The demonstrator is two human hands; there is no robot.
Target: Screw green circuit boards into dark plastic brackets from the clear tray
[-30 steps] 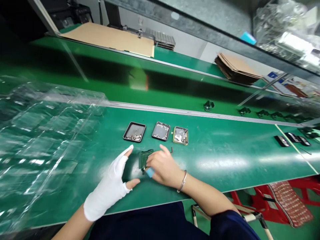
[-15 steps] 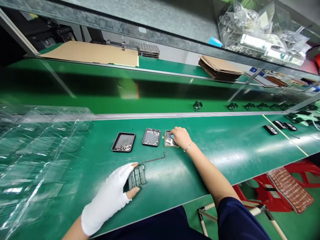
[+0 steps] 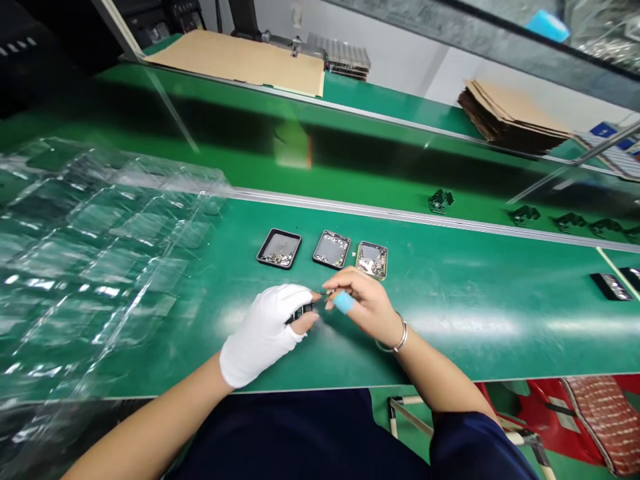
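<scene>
My left hand (image 3: 273, 327), in a white glove with bare fingertips, is closed around a dark green ribbed block (image 3: 302, 312), mostly hidden by the fingers. My right hand (image 3: 363, 303), with blue tape on one finger and a bracelet at the wrist, pinches close beside it. A thin dark rod (image 3: 323, 293) shows between the fingertips of both hands; what the right fingers grip is too small to make out. Just beyond the hands lie three shallow trays of small metal parts: a left tray (image 3: 279, 249), a middle tray (image 3: 331, 249) and a right tray (image 3: 372, 260).
Clear plastic blister trays (image 3: 115, 247) cover the left of the green bench (image 3: 450, 287). Several dark green parts (image 3: 441, 201) stand along the ledge behind. A black box-like piece (image 3: 611, 287) lies far right. Cardboard (image 3: 515, 120) is stacked at the back; a red stool (image 3: 560, 407) stands below right.
My right hand has left the right tray and come to my left hand. The block has been raised and turned. The L-shaped hex key no longer shows on the bench. The view has shifted.
</scene>
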